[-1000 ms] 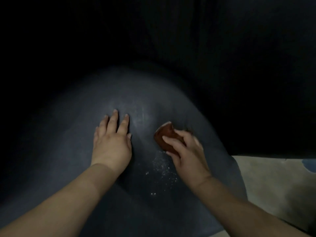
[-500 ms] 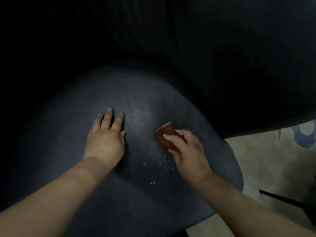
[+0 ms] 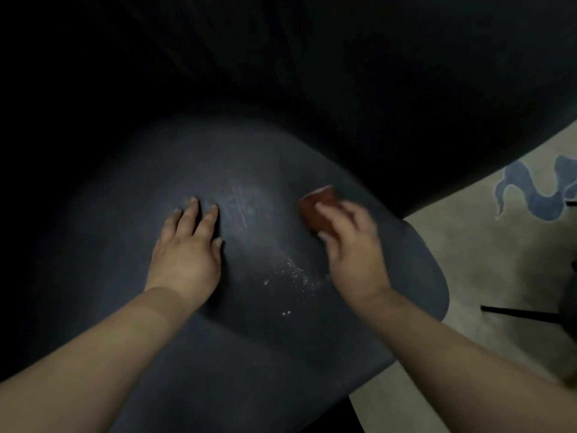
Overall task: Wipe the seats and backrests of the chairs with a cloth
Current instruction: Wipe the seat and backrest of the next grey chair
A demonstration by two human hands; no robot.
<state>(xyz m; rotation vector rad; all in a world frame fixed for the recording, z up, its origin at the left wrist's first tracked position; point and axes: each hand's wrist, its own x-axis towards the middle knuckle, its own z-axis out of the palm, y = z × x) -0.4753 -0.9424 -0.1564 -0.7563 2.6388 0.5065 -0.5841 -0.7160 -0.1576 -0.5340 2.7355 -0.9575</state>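
Left hand: the left hand (image 3: 184, 254) lies flat on the chair seat (image 3: 103, 260), fingers straight and slightly spread, holding nothing; it looks placed to brace the seat while the other hand rubs.
Seat: dark, matte and smooth, domed in the middle with rounded edges; under the dim light it shows pale streaks (image 3: 240, 201) just right of the left fingertips, which I take for dust or a drying wipe mark.
Specks: a scatter of white crumbs or droplets (image 3: 290, 276) sits on the seat between the two wrists, not yet wiped away.
Cloth: the reddish-brown cloth (image 3: 315, 207), folded into a small pad, is pressed on the right part of the seat, near its edge.
Right hand: the right hand (image 3: 356, 248) is blurred; its fingers curl over the cloth and pinch it against the seat, likely mid-stroke.
Backrest: the black mass behind the seat is too dark to make out.
Floor: a pale rug (image 3: 487, 260) with a blue curling pattern (image 3: 530, 192) lies to the right, crossed by a thin black bar (image 3: 518, 314).
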